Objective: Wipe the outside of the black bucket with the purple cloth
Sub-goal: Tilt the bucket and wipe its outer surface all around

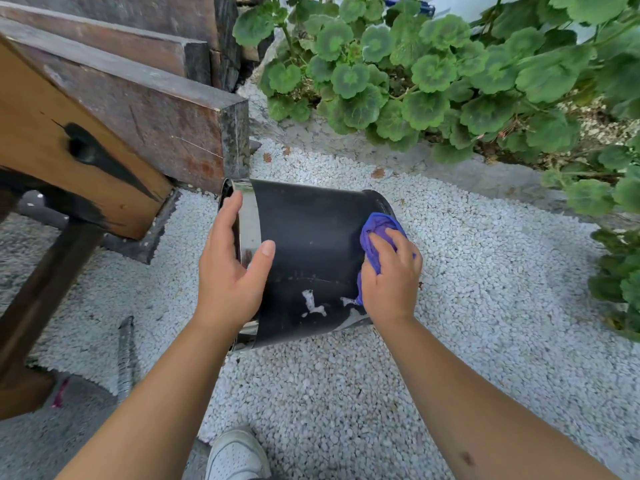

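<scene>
Two bare forearms, no sleeves, no watch or rings. Left hand (230,271) and right hand (391,275) ungloved, short plain nails on the fingers (266,249). Below, one white perforated sneaker (235,453), rounded toe, slightly scuffed.

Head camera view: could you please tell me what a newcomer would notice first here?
A black bucket tipped on its side over white gravel, mid-frame. The left hand grips its shiny rim, while the right hand presses a purple cloth against its base end. White smears mark the near side, and leafy green plants fill the upper right.
</scene>
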### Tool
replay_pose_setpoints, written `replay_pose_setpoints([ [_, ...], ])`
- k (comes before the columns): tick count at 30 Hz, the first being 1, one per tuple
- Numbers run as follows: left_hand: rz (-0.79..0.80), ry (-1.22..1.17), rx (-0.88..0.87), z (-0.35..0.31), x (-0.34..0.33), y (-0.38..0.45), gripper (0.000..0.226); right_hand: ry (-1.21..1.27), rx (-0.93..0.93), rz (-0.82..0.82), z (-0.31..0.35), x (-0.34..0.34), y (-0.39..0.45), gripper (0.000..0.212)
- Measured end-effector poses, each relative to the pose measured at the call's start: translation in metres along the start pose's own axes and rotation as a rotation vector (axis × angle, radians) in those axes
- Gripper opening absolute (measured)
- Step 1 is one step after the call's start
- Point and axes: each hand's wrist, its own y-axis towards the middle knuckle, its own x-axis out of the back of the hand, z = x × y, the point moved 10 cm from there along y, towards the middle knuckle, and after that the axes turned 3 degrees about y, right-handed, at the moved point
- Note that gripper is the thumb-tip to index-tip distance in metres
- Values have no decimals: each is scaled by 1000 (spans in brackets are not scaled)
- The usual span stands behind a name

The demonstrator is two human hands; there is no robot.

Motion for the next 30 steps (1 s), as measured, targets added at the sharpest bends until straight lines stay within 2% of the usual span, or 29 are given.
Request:
replay_pose_setpoints([
  [2,6,-44,-51,-1,3,-12,73,27,5,2,-1,-1,-1,39],
  [6,168,-47,-114,-3,-15,-34,90,107,-25,-8,-1,1,2,39],
  [11,181,27,-156,-8,-17,-24,95,414,-204,1,13,9,10,44],
  [17,218,-15,-204,-19,-31,-16,100,529,18,76,119,6,-13,40],
  [20,243,-92,-185,-17,-33,-16,102,482,44,79,133,-1,-27,42],
  [25,230,-42,-202,-19,-33,-19,101,165,215,-8,113,-3,-27,33],
  [30,204,-63,-137,-11,-27,-17,96,103,50,-43,39,-4,-23,29],
])
